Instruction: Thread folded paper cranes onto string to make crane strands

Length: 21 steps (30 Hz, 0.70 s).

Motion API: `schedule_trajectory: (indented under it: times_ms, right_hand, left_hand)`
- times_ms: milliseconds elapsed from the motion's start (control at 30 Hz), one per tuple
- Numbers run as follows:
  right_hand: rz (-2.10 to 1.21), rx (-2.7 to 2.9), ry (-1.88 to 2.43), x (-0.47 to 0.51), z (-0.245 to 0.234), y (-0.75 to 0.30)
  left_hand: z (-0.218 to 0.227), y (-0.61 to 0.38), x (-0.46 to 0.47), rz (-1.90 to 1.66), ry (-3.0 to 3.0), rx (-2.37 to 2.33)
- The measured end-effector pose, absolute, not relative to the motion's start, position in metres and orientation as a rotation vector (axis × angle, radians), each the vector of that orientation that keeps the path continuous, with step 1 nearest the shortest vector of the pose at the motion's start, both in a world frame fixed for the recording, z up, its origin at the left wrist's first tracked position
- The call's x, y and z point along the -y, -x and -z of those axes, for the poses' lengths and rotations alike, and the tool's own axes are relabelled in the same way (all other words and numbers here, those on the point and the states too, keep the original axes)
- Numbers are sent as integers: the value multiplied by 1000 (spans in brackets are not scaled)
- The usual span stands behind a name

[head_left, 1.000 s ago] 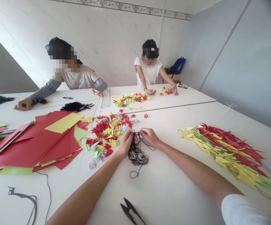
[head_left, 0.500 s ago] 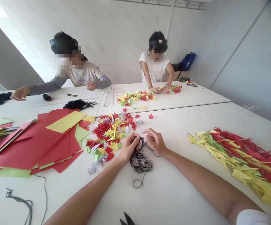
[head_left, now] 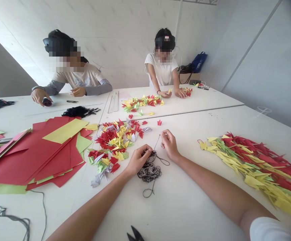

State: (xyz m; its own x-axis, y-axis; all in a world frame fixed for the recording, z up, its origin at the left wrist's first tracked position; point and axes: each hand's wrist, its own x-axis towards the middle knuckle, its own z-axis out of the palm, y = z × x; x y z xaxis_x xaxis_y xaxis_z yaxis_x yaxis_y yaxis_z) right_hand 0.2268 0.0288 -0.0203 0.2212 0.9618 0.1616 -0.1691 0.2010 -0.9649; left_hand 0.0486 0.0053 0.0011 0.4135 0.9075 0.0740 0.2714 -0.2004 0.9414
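We had the white surface [head_left: 185, 217] spread before us. Across it, we saw two co-workers: at the left, a person in a beige shirt [head_left: 78, 77] and grey sleeves, and farther right, a person in a white shirt [head_left: 162, 73], one hand near a row of folded paper. On our left lay the large red paper sheets [head_left: 52, 160], overlapping, with a yellow strip on top and green edges showing below. On our right stretched the garlands of folded paper cranes [head_left: 258, 170], red, yellow and green, running off toward the edge of view. Ahead of us, just right of the sheets, we had a loose heap of paper cranes [head_left: 120, 139] in red, yellow, green and pale violet. Our left hand [head_left: 139, 161] was closed on the top of the tangled dark cord [head_left: 149, 172], which rested in front of us beside that heap. Our right hand [head_left: 169, 144], raised just beside it, had its fingertips pinched on a thin strand [head_left: 157, 142] drawn straight from our left hand. Nearest us, we saw only the black blades of the snips [head_left: 135, 235].
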Motion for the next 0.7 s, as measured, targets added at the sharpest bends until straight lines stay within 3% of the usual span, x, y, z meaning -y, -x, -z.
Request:
schedule_trajectory:
  times_ms: [200,367,600,700]
  right_hand:
    - [-990,661,1004,-67,5,-268]
    - [-754,550,907,-71,-60,-334]
    - [-121,711,668,-15,-149,-393]
    - [-40,823,506,13,-172,-392]
  left_hand:
    - [-5,-50,-1,-695,-1937,-1059]
    - [-3,-51,5,-572,-2158,-1069]
    - [1,-52,14,-447,-2507,-968]
    - [-1,-52,17,-423,-2564,-953]
